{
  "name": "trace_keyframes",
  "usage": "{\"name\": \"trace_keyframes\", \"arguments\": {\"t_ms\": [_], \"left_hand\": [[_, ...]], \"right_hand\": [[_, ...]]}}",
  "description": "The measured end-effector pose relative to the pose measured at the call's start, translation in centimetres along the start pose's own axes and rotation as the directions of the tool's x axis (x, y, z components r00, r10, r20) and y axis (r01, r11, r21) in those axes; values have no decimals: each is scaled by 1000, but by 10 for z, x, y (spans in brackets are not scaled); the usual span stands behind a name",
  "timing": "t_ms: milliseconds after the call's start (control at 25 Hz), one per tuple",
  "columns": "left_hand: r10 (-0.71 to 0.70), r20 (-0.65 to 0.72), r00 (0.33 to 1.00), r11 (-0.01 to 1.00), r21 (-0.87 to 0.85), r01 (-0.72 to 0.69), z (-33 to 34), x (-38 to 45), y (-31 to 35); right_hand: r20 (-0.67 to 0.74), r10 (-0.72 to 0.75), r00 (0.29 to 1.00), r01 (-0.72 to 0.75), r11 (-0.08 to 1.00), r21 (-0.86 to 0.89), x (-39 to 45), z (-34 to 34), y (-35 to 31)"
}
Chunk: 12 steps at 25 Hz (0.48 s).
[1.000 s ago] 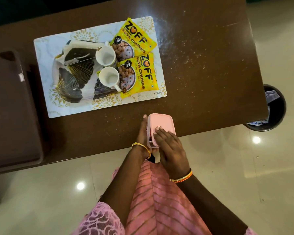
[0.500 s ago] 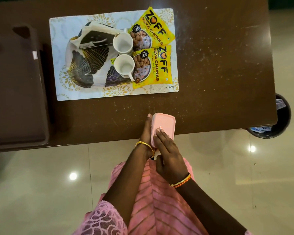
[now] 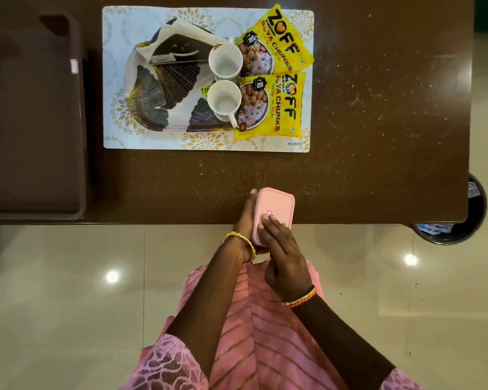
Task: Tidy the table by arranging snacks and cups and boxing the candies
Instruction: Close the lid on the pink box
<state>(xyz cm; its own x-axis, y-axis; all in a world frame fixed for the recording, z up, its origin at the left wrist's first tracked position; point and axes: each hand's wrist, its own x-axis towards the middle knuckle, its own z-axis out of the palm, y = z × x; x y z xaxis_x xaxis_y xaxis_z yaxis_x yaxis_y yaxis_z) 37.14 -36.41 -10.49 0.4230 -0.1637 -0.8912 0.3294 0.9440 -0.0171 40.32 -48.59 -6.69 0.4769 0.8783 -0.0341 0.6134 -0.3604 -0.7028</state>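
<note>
A closed pink box (image 3: 276, 205) sits at the near edge of the brown table (image 3: 378, 136), partly overhanging it. My left hand (image 3: 245, 220) holds the box's left side, fingers stretched along it. My right hand (image 3: 282, 249) lies on the lid with straight fingers pressing near a small sticker. Farther back, a placemat (image 3: 116, 80) carries a patterned tray (image 3: 158, 102), two white cups (image 3: 225, 61) (image 3: 223, 98) and two yellow snack packets (image 3: 285, 40) (image 3: 276, 108). No candies are visible.
A dark brown chair or tray (image 3: 31, 122) stands at the table's left end. A black bin (image 3: 459, 229) sits on the tiled floor by the table's right near corner. The right half of the tabletop is bare and dusty.
The view has shifted, so the placemat appears farther right and higher. Both hands stay on the pink box; the right fingers have slid slightly on the lid.
</note>
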Motion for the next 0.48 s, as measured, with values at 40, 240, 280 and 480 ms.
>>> {"name": "trace_keyframes", "arguments": {"t_ms": [40,240,280,480], "left_hand": [[-2,-12,1000,1000,-5,2,0,0,-1],[-75,-22,997,992,96,77,-7,-6,2],[-87,14,996,991,107,85,-7,-9,3],[-39,4,999,969,245,37,-6,-15,3]], "right_hand": [[-12,4,1000,-4,1000,3,1,0,1],[-121,55,991,-58,998,-19,29,-18,0],[-155,56,986,-56,998,3,40,-22,4],[116,375,920,-391,900,194,89,-27,22]]}}
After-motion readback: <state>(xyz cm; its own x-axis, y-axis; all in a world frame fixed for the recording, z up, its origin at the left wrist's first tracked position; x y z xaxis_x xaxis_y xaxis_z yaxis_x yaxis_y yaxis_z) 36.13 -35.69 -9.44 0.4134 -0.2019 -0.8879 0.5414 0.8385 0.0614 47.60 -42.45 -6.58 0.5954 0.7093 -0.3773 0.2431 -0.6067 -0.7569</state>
